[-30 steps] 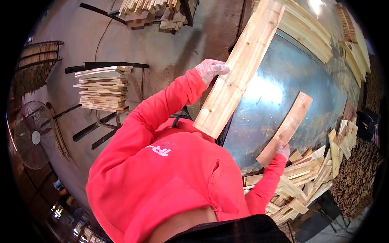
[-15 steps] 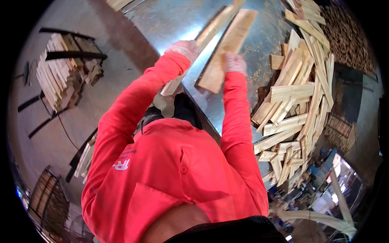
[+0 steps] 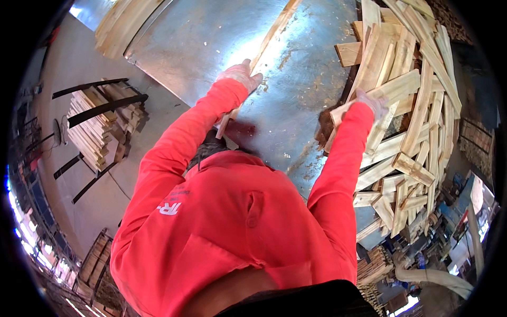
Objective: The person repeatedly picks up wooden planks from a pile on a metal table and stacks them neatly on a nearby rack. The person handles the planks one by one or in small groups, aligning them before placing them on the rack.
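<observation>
My left hand point(image 3: 240, 77), in a pale glove, grips a long narrow wooden strip point(image 3: 274, 33) turned on edge. The strip runs slantwise over the metal tabletop point(image 3: 211, 47), and its near end point(image 3: 224, 126) juts past the table's edge toward my body. To the right, my gloved right hand point(image 3: 373, 105) is closed on a short, wide wooden board point(image 3: 397, 86) lying across the heap of loose boards point(image 3: 417, 127). Part of that board is covered by my hand and sleeve.
Several long boards point(image 3: 124, 26) lie at the table's far left. On the floor to the left, a wood stack point(image 3: 90, 127) sits in a rack with black bars point(image 3: 108, 110). A pale hose point(image 3: 433, 277) and more stacked wood point(image 3: 376, 264) appear at the lower right.
My right hand has moved right from over the table to the heap; the board it held has left the table's middle. My left hand keeps its strip. The view has shifted.
</observation>
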### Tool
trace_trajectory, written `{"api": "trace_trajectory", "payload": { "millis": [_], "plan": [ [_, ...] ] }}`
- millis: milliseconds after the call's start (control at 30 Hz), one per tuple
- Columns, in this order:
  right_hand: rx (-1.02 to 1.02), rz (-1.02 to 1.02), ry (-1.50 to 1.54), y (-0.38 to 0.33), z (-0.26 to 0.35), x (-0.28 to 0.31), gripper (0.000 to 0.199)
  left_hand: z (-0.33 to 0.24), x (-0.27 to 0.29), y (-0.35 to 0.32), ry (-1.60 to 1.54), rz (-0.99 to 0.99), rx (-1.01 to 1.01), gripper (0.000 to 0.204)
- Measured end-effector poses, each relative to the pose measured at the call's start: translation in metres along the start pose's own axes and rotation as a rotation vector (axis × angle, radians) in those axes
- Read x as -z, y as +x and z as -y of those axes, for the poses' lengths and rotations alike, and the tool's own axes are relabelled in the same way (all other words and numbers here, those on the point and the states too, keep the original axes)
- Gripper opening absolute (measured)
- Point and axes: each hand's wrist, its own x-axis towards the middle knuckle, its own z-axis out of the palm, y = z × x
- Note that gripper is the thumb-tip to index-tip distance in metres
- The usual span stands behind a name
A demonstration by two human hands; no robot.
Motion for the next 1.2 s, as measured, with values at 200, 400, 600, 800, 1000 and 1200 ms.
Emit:
{"api": "trace_trajectory", "payload": {
  "millis": [200,400,600,800,1000,1200],
  "plan": [
    [0.294,0.414,0.965,-0.128,-0.014,0.009,0.084,0.008,0.002,0.003,-0.060,0.026,-0.004,0.068],
    [0.573,0.797,0.845,-0.204,0.015,-0.076,0.059,0.010,0.008,0.007,-0.143,0.099,-0.121,0.081],
    [0.599,-0.095,0.061,-0.108,-0.035,-0.045,0.090,0.012,-0.004,0.007,-0.183,0.046,0.051,0.092],
    [0.374,0.082,-0.272,-0.036,-0.083,-0.029,0.080,0.000,-0.003,0.012,-0.045,0.036,0.021,0.092],
    [0.175,0.316,0.786,-0.050,-0.129,-0.044,0.022,0.012,-0.004,0.018,-0.109,0.078,-0.034,0.099],
    [0.852,0.684,0.157,-0.198,-0.056,-0.100,0.033,0.000,-0.006,-0.014,-0.128,-0.055,-0.051,0.119]
  ]
}}
